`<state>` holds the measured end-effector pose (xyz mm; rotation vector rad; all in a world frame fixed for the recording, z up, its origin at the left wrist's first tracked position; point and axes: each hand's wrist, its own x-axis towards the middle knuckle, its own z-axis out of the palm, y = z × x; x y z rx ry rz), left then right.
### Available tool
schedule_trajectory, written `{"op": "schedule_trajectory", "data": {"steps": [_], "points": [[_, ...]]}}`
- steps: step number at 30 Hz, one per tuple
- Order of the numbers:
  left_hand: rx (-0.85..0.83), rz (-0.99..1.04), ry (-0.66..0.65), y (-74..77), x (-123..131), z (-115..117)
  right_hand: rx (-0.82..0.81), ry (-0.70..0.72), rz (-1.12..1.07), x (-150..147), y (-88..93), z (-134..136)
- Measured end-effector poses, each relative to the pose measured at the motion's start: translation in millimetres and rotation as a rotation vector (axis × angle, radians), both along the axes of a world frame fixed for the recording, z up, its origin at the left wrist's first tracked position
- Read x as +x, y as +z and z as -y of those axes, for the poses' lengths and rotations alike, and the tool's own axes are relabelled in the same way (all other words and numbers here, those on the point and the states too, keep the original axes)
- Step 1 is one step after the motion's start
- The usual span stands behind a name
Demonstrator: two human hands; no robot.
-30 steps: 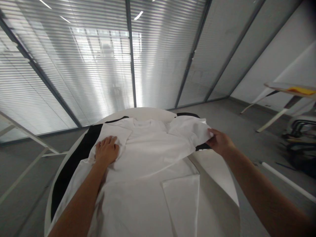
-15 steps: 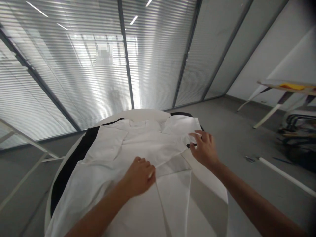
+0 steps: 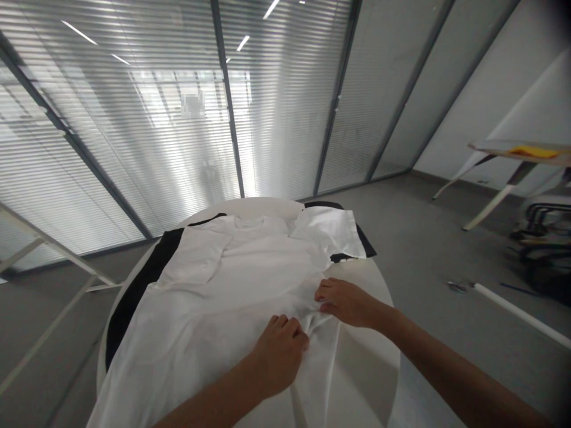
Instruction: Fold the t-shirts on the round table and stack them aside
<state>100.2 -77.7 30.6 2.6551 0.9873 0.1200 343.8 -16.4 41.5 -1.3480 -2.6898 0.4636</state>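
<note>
Left grip point(image 3: 279, 355) and right grip point(image 3: 345, 303) are both clenched on a gathered fold of a white cotton T-shirt point(image 3: 232, 279), which lies across a round white table point(image 3: 366, 285) over black fabric point(image 3: 143, 291). A hard tug could drag the shirt towards the near edge, while uneven pulling could skew it or leave creases.

A round white table point(image 3: 362, 282) is seen at lower centre, set on a grey floor point(image 3: 423, 238). Slatted blinds point(image 3: 134, 119) are hung behind glass partitions across the top of the frame. A white trestle point(image 3: 57, 245) is seen at left. A side table point(image 3: 513, 145) bearing a yellow sheet point(image 3: 533, 151) stands at upper right; below it, a white tube point(image 3: 521, 315) is laid on the floor, beside a blurred dark object point(image 3: 542, 261).
</note>
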Motion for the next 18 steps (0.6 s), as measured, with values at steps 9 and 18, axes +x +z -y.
{"op": "schedule_trajectory", "data": {"steps": [9,18], "points": [[-0.509,0.462,-0.101,20.7,0,16,-0.330,-0.002,0.074,2,22.7,24],[0.045,0.349,0.341,16.1,-52,-62,-0.900,0.055,0.228,-9,36.2,43]]}}
